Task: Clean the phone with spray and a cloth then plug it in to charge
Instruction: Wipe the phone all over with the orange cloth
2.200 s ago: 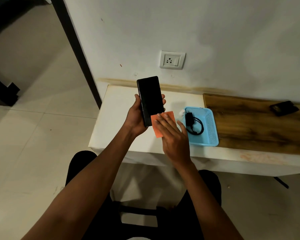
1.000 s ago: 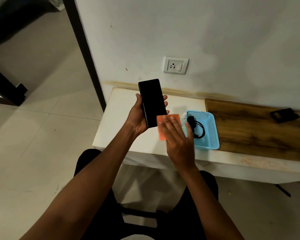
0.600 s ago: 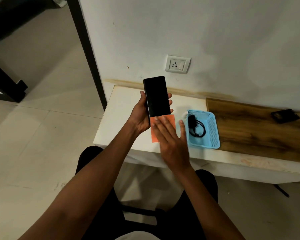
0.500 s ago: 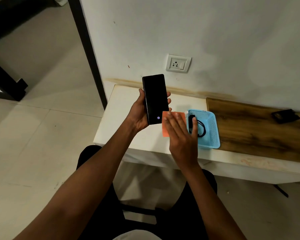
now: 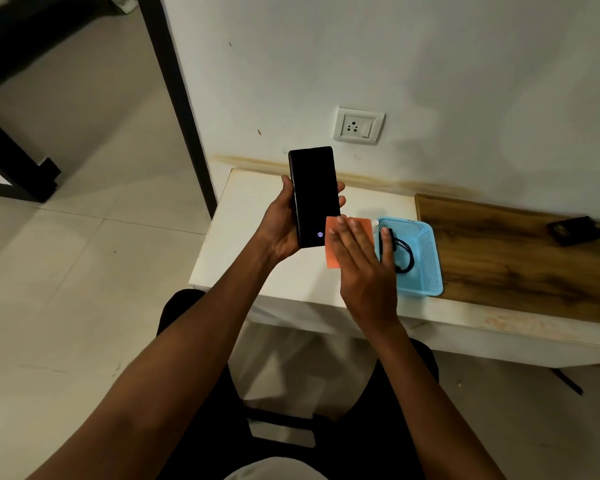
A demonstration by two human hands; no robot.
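Left hand (image 5: pixel 281 226) clasps slick, rigid smartphone (image 5: pixel 314 195) by its edges as flat right hand (image 5: pixel 357 261) presses soft orange cloth (image 5: pixel 333 244) beside it.

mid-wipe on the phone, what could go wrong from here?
1. The left hand grips the phone by its edges in the air; a hard swipe could knock it loose.
2. The right hand presses the cloth with flat fingers; it may slip off.
3. A screen icon glows; wiping might trigger touches.

I see my shiny black glass phone (image 5: pixel 313 192), a soft orange cloth (image 5: pixel 333 252), a blue plastic basket (image 5: pixel 428 258) full of tiny holes, and rough brown wood (image 5: pixel 520 258).
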